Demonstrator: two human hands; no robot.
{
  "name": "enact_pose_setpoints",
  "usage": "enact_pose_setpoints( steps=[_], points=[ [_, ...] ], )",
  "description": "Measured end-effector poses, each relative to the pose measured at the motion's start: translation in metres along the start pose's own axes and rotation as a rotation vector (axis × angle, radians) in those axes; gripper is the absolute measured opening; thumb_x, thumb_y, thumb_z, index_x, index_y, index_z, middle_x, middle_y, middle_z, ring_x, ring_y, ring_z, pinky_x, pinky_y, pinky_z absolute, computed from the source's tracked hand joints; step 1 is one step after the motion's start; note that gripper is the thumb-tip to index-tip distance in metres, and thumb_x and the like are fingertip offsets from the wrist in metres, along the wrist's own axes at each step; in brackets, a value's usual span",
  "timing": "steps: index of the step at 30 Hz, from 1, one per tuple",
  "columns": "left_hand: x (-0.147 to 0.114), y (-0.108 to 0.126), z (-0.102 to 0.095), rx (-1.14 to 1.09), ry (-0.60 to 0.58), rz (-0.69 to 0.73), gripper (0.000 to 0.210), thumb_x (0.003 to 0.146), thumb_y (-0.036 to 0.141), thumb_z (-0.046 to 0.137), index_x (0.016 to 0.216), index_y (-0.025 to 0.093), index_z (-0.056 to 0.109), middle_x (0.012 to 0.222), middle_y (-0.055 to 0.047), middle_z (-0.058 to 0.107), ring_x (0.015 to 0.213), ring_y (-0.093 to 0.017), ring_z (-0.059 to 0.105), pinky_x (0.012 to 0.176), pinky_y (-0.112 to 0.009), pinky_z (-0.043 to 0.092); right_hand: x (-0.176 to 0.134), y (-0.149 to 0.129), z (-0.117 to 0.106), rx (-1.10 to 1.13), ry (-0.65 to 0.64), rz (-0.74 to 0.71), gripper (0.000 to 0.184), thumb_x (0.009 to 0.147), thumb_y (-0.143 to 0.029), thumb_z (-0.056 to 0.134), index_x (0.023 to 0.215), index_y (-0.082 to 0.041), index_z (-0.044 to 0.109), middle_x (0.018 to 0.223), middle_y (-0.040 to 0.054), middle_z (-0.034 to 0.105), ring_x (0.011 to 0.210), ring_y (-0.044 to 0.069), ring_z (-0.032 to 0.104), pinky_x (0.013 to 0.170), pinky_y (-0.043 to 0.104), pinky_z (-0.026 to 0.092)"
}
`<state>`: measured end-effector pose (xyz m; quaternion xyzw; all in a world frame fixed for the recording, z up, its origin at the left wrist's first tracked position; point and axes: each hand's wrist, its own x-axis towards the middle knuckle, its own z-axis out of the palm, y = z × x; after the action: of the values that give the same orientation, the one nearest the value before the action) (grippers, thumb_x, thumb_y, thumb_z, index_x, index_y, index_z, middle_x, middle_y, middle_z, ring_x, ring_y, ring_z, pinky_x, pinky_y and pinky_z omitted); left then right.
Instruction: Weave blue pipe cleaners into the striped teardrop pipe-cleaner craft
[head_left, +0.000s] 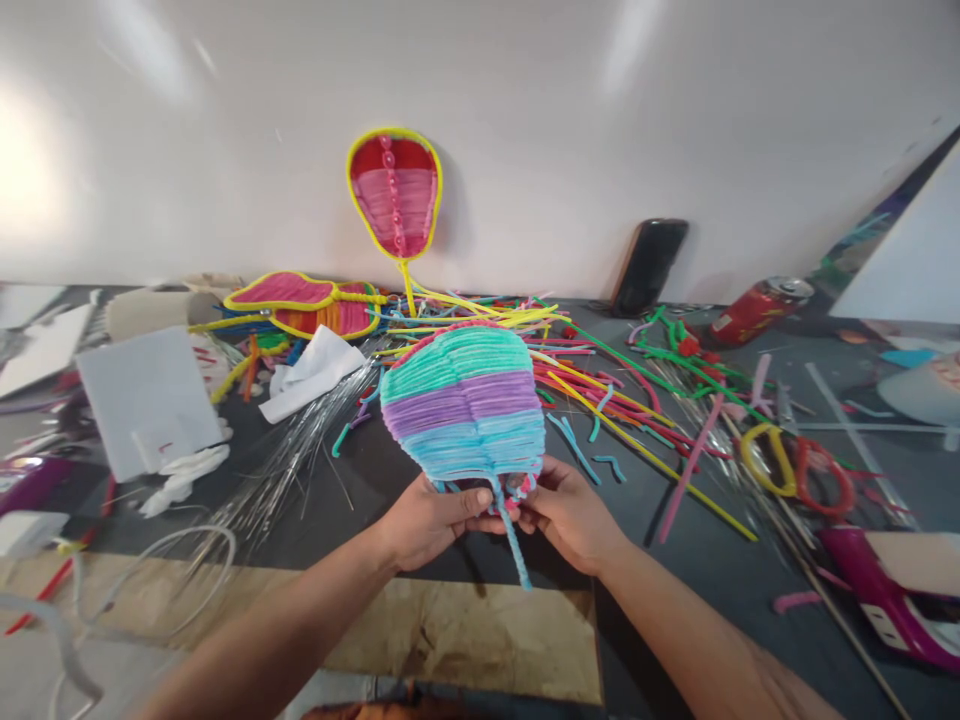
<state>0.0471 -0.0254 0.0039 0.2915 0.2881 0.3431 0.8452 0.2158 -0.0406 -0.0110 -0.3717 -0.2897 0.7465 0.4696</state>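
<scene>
A fan-shaped pipe-cleaner leaf [469, 405], banded green, purple and light blue, is held up over the table with its twisted blue stem [516, 545] hanging downward. My left hand [442, 520] pinches its lower edge beside the stem, thumb on top. On the other side, my right hand [566, 510] has its fingers closed on the lower right edge, where a pink and red pipe-cleaner strip [519, 490] shows. Some fingertips are hidden behind the leaf. Behind it, a pink and red pipe-cleaner leaf with a yellow rim [416, 200] stands against the wall.
Loose pipe cleaners [622, 400] spread behind my hands. Further leaves [300, 300] lie back left, near silver wires [277, 465] and a white card [150, 400]. At right are a phone [651, 265], a red can [761, 310], scissors [825, 480] and a purple glue gun [885, 600].
</scene>
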Motion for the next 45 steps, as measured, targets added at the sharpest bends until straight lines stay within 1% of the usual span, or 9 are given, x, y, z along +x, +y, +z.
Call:
enact_pose_setpoints(
  steps=[5,13,17,22,26,29,33,39,45],
  points=[
    [0.002,-0.002,0.002,0.032,0.088,0.040,0.018,0.069,0.020,0.077,0.085,0.013,0.073,0.078,-0.007,0.074,0.071,-0.018,0.069,0.066,-0.027,0.058,0.002,0.004,-0.003,-0.162,0.032,-0.130,0.019,0.072,-0.035,0.074,0.070,-0.018,0.065,0.057,-0.0020,0.058,0.052,0.009,0.047,0.048,0.020,0.037],
    [0.003,-0.006,-0.003,0.009,0.200,0.114,0.020,0.065,0.021,0.080,0.080,0.014,0.070,0.074,-0.005,0.072,0.067,-0.017,0.068,0.063,-0.029,0.057,-0.004,0.005,-0.006,-0.144,-0.152,-0.173,0.015,0.078,-0.034,0.070,0.087,-0.022,0.069,0.084,0.0015,0.061,0.079,0.015,0.053,0.074,0.028,0.043],
    [0.005,-0.007,-0.003,-0.005,0.207,0.089,0.020,0.065,0.021,0.080,0.081,0.014,0.070,0.077,-0.005,0.072,0.069,-0.017,0.067,0.064,-0.029,0.057,-0.002,0.008,-0.006,-0.183,-0.069,-0.169,0.013,0.079,-0.033,0.069,0.080,-0.020,0.068,0.080,0.0005,0.058,0.075,0.013,0.049,0.071,0.027,0.040],
    [0.006,-0.008,-0.002,0.012,0.171,0.053,0.023,0.070,0.024,0.077,0.088,0.013,0.069,0.080,-0.006,0.072,0.072,-0.018,0.067,0.067,-0.031,0.056,-0.002,0.009,-0.006,-0.141,-0.061,-0.124,0.026,0.082,-0.042,0.063,0.071,-0.019,0.062,0.069,-0.0017,0.051,0.067,0.012,0.044,0.067,0.026,0.038],
    [0.005,-0.013,-0.001,0.101,0.175,0.158,0.022,0.071,0.026,0.075,0.088,0.014,0.068,0.081,-0.006,0.071,0.074,-0.019,0.066,0.071,-0.033,0.054,-0.002,0.009,-0.004,-0.139,-0.045,-0.084,0.034,0.078,-0.049,0.065,0.065,-0.018,0.061,0.066,-0.0006,0.054,0.066,0.013,0.047,0.068,0.028,0.039],
    [0.004,-0.016,0.000,0.181,0.222,0.253,0.015,0.073,0.024,0.074,0.082,0.014,0.068,0.081,-0.004,0.071,0.075,-0.018,0.065,0.074,-0.033,0.053,-0.002,0.007,-0.002,-0.154,-0.045,-0.105,0.024,0.071,-0.041,0.074,0.079,-0.020,0.064,0.075,0.0000,0.061,0.074,0.015,0.053,0.074,0.030,0.043],
    [0.003,-0.010,0.004,0.120,0.290,0.253,0.017,0.070,0.024,0.076,0.082,0.016,0.069,0.082,-0.004,0.073,0.076,-0.019,0.067,0.076,-0.034,0.053,-0.003,0.004,0.000,-0.238,-0.103,-0.134,0.037,0.069,-0.036,0.077,0.100,-0.024,0.061,0.091,0.0016,0.065,0.085,0.017,0.058,0.084,0.034,0.044],
    [0.002,0.000,0.004,0.043,0.239,0.165,0.018,0.071,0.024,0.075,0.086,0.015,0.070,0.084,-0.006,0.074,0.075,-0.019,0.068,0.069,-0.030,0.054,-0.004,0.001,-0.002,-0.436,-0.048,-0.132,0.030,0.077,-0.038,0.068,0.099,-0.020,0.063,0.075,-0.0003,0.059,0.064,0.013,0.054,0.061,0.026,0.047],
    [0.001,0.000,0.001,-0.005,0.226,0.133,0.018,0.070,0.020,0.076,0.087,0.015,0.070,0.083,-0.005,0.074,0.075,-0.017,0.068,0.072,-0.030,0.056,-0.005,-0.004,0.001,-0.504,-0.049,-0.196,0.017,0.080,-0.033,0.065,0.091,-0.021,0.065,0.078,-0.0003,0.057,0.061,0.011,0.054,0.058,0.024,0.047]
  ],
)
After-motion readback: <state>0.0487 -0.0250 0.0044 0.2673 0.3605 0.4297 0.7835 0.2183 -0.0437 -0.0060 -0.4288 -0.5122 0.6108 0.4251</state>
